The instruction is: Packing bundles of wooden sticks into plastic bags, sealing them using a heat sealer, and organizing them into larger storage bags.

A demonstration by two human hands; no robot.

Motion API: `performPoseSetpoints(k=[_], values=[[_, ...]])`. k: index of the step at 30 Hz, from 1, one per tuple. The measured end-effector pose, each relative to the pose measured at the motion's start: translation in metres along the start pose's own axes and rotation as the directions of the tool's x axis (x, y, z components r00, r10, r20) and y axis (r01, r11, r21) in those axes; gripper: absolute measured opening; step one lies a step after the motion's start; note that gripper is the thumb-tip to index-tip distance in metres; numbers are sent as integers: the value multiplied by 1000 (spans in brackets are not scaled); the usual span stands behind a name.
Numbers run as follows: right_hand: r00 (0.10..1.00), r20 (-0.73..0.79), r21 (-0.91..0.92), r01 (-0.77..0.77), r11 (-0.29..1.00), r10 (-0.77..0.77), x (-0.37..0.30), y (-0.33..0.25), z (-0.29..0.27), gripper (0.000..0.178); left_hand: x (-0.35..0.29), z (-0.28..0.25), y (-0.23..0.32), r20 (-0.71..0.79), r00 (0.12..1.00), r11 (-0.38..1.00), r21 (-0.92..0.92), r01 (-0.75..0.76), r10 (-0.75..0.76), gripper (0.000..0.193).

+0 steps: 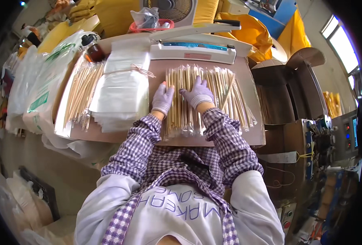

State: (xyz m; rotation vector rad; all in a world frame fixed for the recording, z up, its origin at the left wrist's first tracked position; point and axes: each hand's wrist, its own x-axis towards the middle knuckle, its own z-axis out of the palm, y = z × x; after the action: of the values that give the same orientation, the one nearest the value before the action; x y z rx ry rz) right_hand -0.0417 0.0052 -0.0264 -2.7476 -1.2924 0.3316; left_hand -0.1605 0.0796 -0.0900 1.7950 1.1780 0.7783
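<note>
A wide row of thin wooden sticks in clear plastic sleeves (185,114) lies on the table before me, some slanting at the right end. My left hand (163,99), in a lilac glove with bare fingertips, rests along the row's left edge with its fingers stretched out. Flat over the middle of the row is my gloved right hand (199,93), thumb and fingers apart. To the left sits a stack of clear plastic bags (121,92) with a brown tie across it. Beyond that lies a pile of loose wooden sticks (82,92).
A white bag sealer (193,54) with a long raised arm stands behind the sticks. An open cardboard box (277,98) is at the right, with a machine (322,132) beside it. Large plastic sacks (46,90) crowd the table's left side, near a dark bottle (94,51).
</note>
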Motion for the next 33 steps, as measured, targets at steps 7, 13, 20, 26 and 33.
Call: performPoseSetpoints(k=[7,13,20,26,33], values=[[988,131,312,-120,942,83,11,-17,8,84,15,-8,11,190,973,978,-136,156,-129,54],[980,142,681,-198,705,138,36,-3,24,91,26,8,-3,308,945,945,-262,196,-110,55],[986,113,987,-97,127,-126,-2,-19,8,78,-6,-26,23,393,917,617,-739,270,70,74],[799,-543,826,452,-338,-258,-87,-38,-70,89,-53,-103,112,-12,786,524,-738,-424,619,111],[823,-251,960,281,-18,-510,-81,-26,-58,117,-35,-104,83,215,334,330,57,-942,918,73]])
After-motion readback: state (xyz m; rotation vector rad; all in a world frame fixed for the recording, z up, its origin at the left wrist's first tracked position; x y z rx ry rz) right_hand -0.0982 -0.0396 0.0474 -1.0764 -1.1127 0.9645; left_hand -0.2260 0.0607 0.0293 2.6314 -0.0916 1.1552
